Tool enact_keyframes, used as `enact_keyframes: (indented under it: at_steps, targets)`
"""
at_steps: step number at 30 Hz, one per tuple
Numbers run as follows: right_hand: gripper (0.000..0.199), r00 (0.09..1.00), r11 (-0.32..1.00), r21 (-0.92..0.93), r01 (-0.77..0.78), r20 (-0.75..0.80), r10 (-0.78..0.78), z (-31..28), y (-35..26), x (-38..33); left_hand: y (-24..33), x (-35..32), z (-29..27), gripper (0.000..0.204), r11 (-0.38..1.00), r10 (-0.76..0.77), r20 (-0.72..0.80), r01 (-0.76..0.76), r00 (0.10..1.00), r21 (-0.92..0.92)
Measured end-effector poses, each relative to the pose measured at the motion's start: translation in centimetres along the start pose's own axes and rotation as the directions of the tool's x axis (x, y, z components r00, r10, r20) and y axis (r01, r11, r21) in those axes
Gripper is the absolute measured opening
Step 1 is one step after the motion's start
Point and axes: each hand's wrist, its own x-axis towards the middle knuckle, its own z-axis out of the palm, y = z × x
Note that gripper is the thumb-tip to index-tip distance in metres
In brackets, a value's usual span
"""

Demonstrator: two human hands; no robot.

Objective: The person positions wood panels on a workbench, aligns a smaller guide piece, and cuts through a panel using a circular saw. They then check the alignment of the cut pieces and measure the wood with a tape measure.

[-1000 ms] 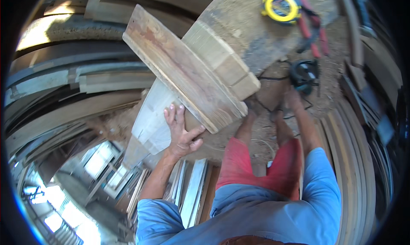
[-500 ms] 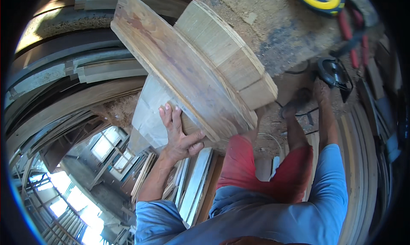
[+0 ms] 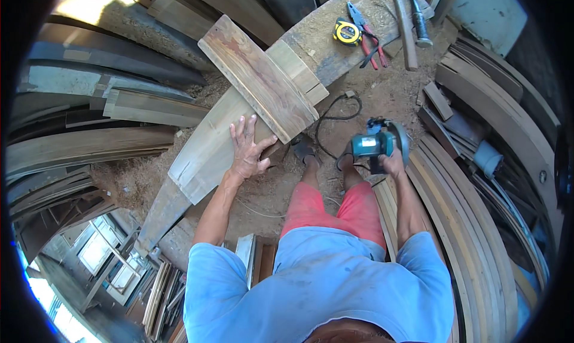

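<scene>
My left hand lies with spread fingers on a pale wooden board. Its thumb reaches to the near edge of a thick brown board, which lies crosswise over the pale one. In my right hand is a teal circular saw, its handle gripped, held to the right of my legs and apart from the boards. The saw's black cord loops over the ground.
A sawdust-covered bench plank bears a yellow tape measure, red-handled pliers and a hammer. Long timbers are stacked along the right. More planks lie at the left.
My right hand has brought the circular saw up and nearer, to the left. The view has pulled back from the boards. My left hand still rests on the pale board.
</scene>
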Motion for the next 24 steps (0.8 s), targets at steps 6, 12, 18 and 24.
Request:
enact_keyframes:
  at_steps: [6, 12, 18, 24]
  targets:
    - [0.039, 0.99, 0.944, -0.328, 0.029, -0.12, -0.072, 4.6, 2.4, -4.4, 0.2, -0.3, 0.0, 0.076, 1.0, 0.009, -0.008, -0.009, 1.0, 0.011]
    - [0.045, 0.99, 0.9, -0.427, -0.089, -0.137, 0.033, 5.9, 0.6, -8.3, 0.5, -0.6, -0.2, 0.078, 1.0, -0.014, 0.018, 0.013, 1.0, 0.019]
    - [0.032, 0.917, 0.939, -0.318, -0.13, -0.399, -0.008, 6.0, 0.6, -9.9, 0.6, -0.6, -0.4, 0.08, 0.999, -0.025, 0.05, 0.023, 0.998, 0.036]
    - [0.017, 0.908, 0.999, 0.034, -0.006, -0.419, 0.02, 5.5, -8.8, -13.2, 0.2, -1.0, 0.2, 0.082, 0.998, -0.026, 0.006, 0.025, 1.0, 0.06]
